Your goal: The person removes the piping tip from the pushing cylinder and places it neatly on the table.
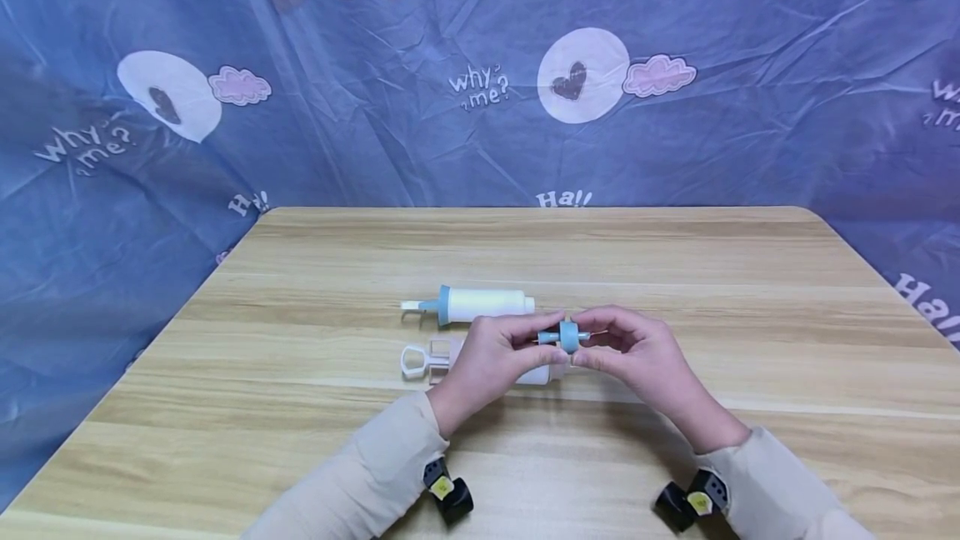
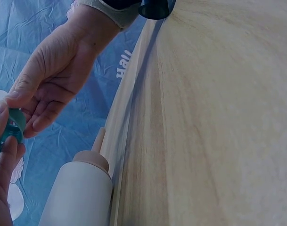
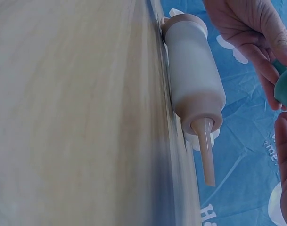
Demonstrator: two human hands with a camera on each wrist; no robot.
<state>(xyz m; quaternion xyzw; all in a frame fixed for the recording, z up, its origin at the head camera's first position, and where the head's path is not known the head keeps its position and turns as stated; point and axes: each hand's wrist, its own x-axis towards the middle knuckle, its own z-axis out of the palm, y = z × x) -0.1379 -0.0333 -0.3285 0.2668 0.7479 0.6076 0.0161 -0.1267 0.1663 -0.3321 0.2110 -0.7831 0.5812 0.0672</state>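
Between both hands is a small blue nozzle cap [image 1: 569,337], with a wide round collar and a thin tube along its axis. My left hand [image 1: 498,350] pinches it from the left with thumb and fingers. From the right, my right hand [image 1: 637,348] pinches the same cap at its collar. The cap looks teal in the left wrist view [image 2: 16,125] and is partly cut off in the right wrist view [image 3: 285,89]. Under the hands lies a white syringe-like tube [image 3: 195,66] with a beige nozzle [image 3: 205,150]; my left hand partly covers it in the head view.
Just beyond the hands, a second white tube [image 1: 486,305] with a blue collar and a blue-and-white handle lies on the wooden table [image 1: 300,440]. The first tube's white ring handle [image 1: 414,362] points left. A blue printed cloth [image 1: 405,123] hangs behind.
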